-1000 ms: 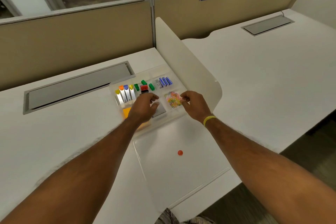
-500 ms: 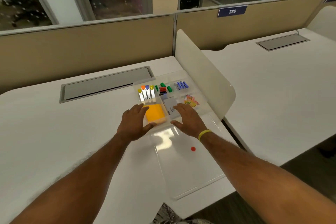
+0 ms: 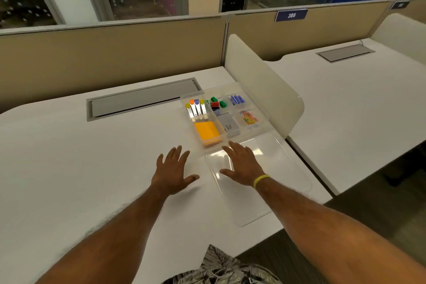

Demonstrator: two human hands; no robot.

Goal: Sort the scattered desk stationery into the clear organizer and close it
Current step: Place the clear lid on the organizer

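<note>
Your left hand (image 3: 171, 172) lies flat on the bare white desk (image 3: 80, 168), fingers spread and holding nothing, just left of the clear lid (image 3: 274, 182). Your right hand (image 3: 242, 166) rests palm down on the near-left part of that lid, fingers also spread, gripping nothing. The clear organizer (image 3: 265, 120) sits beyond your fingertips, hard against the white divider (image 3: 265, 90), and its lid lies open flat toward you, apparently joined along the near edge of the tray. Inside, things look sorted: a stack of orange sticky notes (image 3: 206, 132) in the near-left compartment, colour-tipped clips (image 3: 195, 107) behind it, green and red binder clips (image 3: 216, 102) in the middle, blue pieces (image 3: 237, 100) at the back right, coloured paper clips (image 3: 248, 117) in the right compartment and a grey pad (image 3: 229, 123) in the centre. What seems left is closing it. The risk is in how you lift the lid: pressing on it with a flat palm may slide the whole box or flex the thin plastic, and with the divider so close the lid could catch as it swings over. The sticky notes look as if they stand a little proud of their compartment, which might stop the lid seating. I cannot tell whether anything small remains on the lid.
</note>
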